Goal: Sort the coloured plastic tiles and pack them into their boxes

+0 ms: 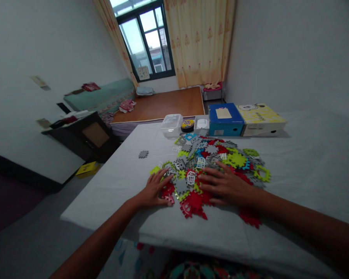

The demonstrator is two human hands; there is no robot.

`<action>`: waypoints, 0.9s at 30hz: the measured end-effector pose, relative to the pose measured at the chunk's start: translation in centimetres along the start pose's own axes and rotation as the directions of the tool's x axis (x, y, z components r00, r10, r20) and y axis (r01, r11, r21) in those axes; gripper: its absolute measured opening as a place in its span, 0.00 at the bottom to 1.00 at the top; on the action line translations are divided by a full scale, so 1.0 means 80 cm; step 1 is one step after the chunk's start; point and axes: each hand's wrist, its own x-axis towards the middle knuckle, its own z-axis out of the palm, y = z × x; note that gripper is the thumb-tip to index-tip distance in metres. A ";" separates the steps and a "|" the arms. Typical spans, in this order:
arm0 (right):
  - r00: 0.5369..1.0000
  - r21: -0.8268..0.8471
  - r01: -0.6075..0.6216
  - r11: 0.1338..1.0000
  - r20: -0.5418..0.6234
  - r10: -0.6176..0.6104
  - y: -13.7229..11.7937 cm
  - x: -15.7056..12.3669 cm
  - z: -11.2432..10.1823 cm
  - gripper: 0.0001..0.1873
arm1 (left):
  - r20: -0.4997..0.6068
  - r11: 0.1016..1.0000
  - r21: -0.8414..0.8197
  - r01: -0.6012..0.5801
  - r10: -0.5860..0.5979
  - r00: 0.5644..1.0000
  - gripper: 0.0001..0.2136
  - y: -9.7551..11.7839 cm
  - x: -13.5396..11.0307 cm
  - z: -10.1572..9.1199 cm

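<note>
A heap of flat notched plastic building pieces in red, lime green, grey, white and blue spreads over the white-covered table. At the heap's left edge, my left hand rests with fingers and thumb apart, beside red pieces. My right hand lies across the middle of the heap, fingers spread over the pieces and partly hiding them. Near its fingertips are white grid-like pieces. Red pieces show below my right forearm. One grey piece lies by itself to the left.
Along the table's far side stand a clear plastic box, a round black-and-yellow tin, a small white box, a blue box and a yellow box. Beyond is a bed below a window.
</note>
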 end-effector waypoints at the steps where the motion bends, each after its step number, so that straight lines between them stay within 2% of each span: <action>1: 0.998 -0.049 -0.047 0.998 -0.033 0.046 0.008 0.002 0.002 0.20 | -0.023 1.000 0.005 0.007 -0.007 1.000 0.46 0.006 0.010 0.005; 3: 0.983 -0.130 -0.164 0.978 -0.101 0.152 0.023 0.007 0.002 0.16 | -0.079 1.000 0.005 0.022 -0.021 0.997 0.42 0.018 0.032 0.011; 5: 0.947 -0.175 -0.301 0.938 -0.168 0.272 0.040 0.011 -0.006 0.14 | -0.123 1.000 -0.009 0.027 -0.028 0.992 0.39 0.026 0.057 0.010; 8: 0.862 -0.176 -0.487 0.856 -0.253 0.439 0.066 0.009 -0.029 0.16 | -0.192 0.999 -0.035 0.012 -0.018 0.981 0.33 0.013 0.088 -0.010; 10: 0.785 -0.137 -0.592 0.794 -0.319 0.531 0.084 -0.004 -0.046 0.19 | -0.281 0.995 -0.076 0.063 -0.082 0.956 0.31 -0.021 0.099 -0.032; 11: 0.743 -0.111 -0.637 0.763 -0.351 0.569 0.093 -0.014 -0.053 0.20 | -0.345 0.980 -0.121 0.157 -0.190 0.919 0.28 -0.045 0.101 -0.043; 12: 0.702 -0.083 -0.674 0.734 -0.381 0.602 0.102 -0.027 -0.059 0.21 | -0.390 0.940 -0.179 0.290 -0.339 0.856 0.26 -0.070 0.100 -0.053; 13: 0.665 -0.054 -0.703 0.709 -0.403 0.628 0.111 -0.042 -0.062 0.22 | -0.406 0.876 -0.237 0.419 -0.482 0.777 0.25 -0.096 0.098 -0.060; 14: 0.633 -0.025 -0.726 0.688 -0.415 0.653 0.120 -0.058 -0.063 0.23 | -0.397 0.844 -0.260 0.469 -0.537 0.745 0.26 -0.119 0.096 -0.064; 16: 0.574 0.039 -0.767 0.641 -0.406 0.711 0.136 -0.091 -0.058 0.25 | -0.353 0.804 -0.293 0.518 -0.595 0.722 0.27 -0.150 0.093 -0.062; 17: 0.543 0.073 -0.788 0.611 -0.385 0.746 0.142 -0.106 -0.052 0.26 | -0.341 0.807 -0.295 0.511 -0.589 0.733 0.26 -0.156 0.095 -0.056; 19: 0.474 0.137 -0.837 0.530 -0.304 0.827 0.153 -0.130 -0.036 0.28 | -0.327 0.835 -0.296 0.464 -0.545 0.772 0.25 -0.150 0.108 -0.039; 24: 0.286 0.243 -0.923 0.297 -0.082 0.955 0.163 -0.148 0.004 0.30 | -0.326 0.916 -0.298 0.270 -0.364 0.872 0.29 -0.081 0.166 0.006; 25: 0.267 0.258 -0.926 0.275 -0.067 0.961 0.164 -0.146 0.011 0.31 | -0.329 0.926 -0.301 0.227 -0.325 0.887 0.29 -0.069 0.174 0.011; 27: 0.278 0.290 -0.914 0.282 -0.057 0.959 0.163 -0.136 0.023 0.30 | -0.334 0.941 -0.308 0.140 -0.245 0.910 0.29 -0.050 0.183 0.015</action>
